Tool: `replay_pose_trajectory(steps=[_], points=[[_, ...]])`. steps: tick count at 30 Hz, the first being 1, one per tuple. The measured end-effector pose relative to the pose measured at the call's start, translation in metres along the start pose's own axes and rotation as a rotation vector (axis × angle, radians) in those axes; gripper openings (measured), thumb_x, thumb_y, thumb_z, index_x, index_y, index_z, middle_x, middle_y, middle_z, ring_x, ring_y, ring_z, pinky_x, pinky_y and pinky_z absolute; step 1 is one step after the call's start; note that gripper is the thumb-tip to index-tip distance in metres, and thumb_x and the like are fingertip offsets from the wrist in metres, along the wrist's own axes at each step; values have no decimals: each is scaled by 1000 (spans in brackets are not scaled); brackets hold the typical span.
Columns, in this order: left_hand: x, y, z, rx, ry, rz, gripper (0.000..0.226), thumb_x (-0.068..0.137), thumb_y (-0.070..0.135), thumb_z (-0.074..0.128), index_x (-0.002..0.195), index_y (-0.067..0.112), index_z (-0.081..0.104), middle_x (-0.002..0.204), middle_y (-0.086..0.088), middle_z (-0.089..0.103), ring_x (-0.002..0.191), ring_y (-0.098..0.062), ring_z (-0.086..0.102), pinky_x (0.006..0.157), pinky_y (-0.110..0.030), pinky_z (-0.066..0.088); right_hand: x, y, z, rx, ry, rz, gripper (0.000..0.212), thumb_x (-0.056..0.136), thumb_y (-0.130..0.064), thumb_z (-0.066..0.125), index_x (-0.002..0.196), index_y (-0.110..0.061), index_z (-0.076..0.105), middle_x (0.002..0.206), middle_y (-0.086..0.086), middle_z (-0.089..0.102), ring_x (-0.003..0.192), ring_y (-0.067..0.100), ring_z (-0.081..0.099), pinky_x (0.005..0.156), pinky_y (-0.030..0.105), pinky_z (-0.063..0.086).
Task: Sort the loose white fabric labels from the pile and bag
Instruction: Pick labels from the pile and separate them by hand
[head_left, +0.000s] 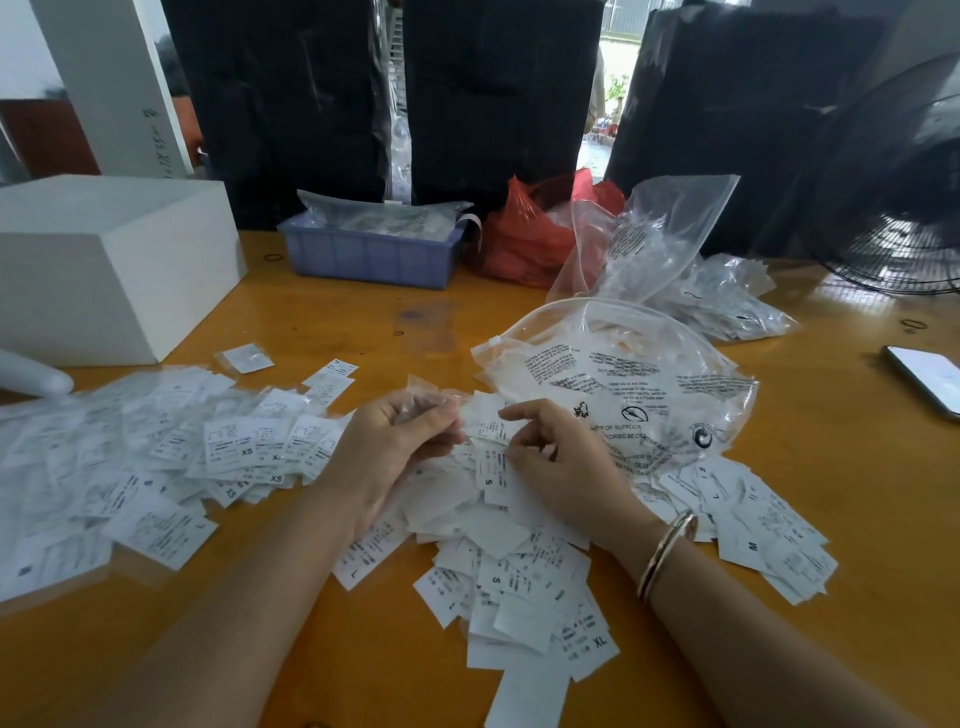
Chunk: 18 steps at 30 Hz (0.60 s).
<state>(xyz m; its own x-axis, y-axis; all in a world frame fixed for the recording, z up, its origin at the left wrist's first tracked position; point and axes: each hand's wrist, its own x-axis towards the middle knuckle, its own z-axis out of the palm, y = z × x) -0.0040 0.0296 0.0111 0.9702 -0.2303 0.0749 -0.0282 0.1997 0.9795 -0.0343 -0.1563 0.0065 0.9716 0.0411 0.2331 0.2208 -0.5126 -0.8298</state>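
Both hands work over the middle of a wooden table, close together above a loose pile of white labels. Left hand has fingers curled round a small clear sleeve, held up just above the pile. Right hand pinches one white label between thumb & forefinger, other fingers bent over the pile; a bangle sits on that wrist. The pinched label is right beside the sleeve, whether it touches can't be told.

Pile spreads from under the hands toward the near edge, sizes S, L, XL readable. More labels lie to the right, partly under a big clear zip bag w/ black warning print, just behind the right hand. To the left, a wide spread of labels already in clear sleeves, several marked XS.

Further back: white box at left, blue tray w/ packets, red plastic bag, crumpled clear bags, fan at right, phone near the right edge
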Motion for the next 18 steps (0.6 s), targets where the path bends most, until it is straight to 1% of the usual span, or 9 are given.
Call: replay_pose_trajectory(steps=[3,5,7,9,10,13,14,16,18], points=[[0,-1,1,-4,6,-2,13,63,33,74,69,21,75,74,-5,72,71,-13,69,62,-18,53,0,-1,-3,86,7,3,39,90,-5,55,101,-42,56,86,-11,59,68,-8,52,59,10,42],[0,-1,1,-9,7,1,15,62,34,74,69,21,76,74,-5,72,72,-13,70,62,-18,53,0,-1,-6,177,25,13,43,89,0,56,100,-41,58,86,-11,57,68,-4,52,60,16,46],[0,0,1,-6,-1,6,19,59,37,76,71,22,76,75,-5,73,72,-13,70,62,-18,53,1,0,-7,303,50,58,41,87,2,59,95,-37,67,87,-8,62,79,9,60,70,26,54],[0,-1,1,-11,-2,10,25,55,39,79,72,21,76,77,-6,73,73,-13,70,63,-17,53,0,0,-6,455,73,104,33,86,-1,63,83,-32,74,89,-2,70,86,22,65,78,36,56],[0,-1,1,-21,3,10,27,53,39,79,72,21,76,77,-7,73,73,-14,70,63,-17,54,0,-1,-5,498,90,102,30,86,-3,64,78,-30,75,89,-2,72,87,21,65,79,36,55],[1,-1,0,-41,17,12,29,51,38,81,74,23,76,81,-9,74,77,-16,71,64,-18,54,-2,-5,-3,572,160,34,33,87,-2,61,73,-28,76,84,-9,72,84,7,65,74,18,51],[1,-1,0,-39,19,16,30,50,39,82,75,23,76,82,-9,74,79,-17,72,65,-19,55,-2,-6,-4,609,182,18,36,87,1,59,73,-28,76,83,-9,72,83,5,66,73,15,50],[2,-1,-1,-44,24,21,32,50,39,83,76,22,76,83,-10,74,80,-17,72,66,-19,55,-1,-6,-4,668,219,9,38,88,2,58,75,-29,76,82,-7,73,79,8,65,72,17,52],[2,-1,-1,-47,13,26,33,49,39,84,76,22,75,84,-10,74,80,-18,72,66,-18,55,-1,-6,-4,681,229,0,34,88,-1,59,81,-28,76,82,-4,72,76,10,63,70,23,52]])
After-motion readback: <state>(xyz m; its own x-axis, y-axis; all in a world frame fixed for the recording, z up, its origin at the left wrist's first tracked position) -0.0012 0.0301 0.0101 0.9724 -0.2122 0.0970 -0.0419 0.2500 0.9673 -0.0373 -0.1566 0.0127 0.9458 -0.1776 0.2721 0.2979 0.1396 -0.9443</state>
